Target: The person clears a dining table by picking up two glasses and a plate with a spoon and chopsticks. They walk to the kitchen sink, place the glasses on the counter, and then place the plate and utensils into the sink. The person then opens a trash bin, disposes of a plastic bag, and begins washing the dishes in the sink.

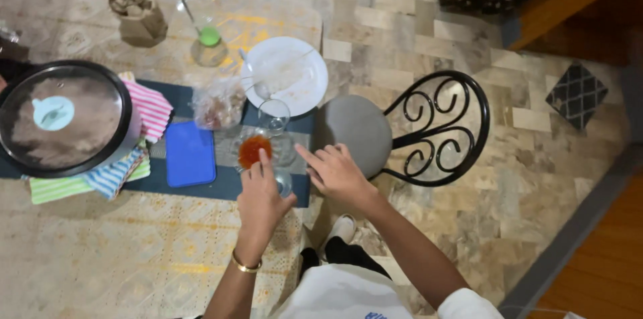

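While left hand [260, 200] reaches up at frame centre, fingers pressed together touching small clear glass of orange-red liquid [252, 151] on dark placemat [228, 185], right hand [337, 173] hovers beside, fingers loosely spread.

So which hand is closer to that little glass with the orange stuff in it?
The left hand: its fingers reach the near rim of the glass of orange liquid. The right hand is off to the glass's right, near the table edge, index finger pointing toward it but apart.
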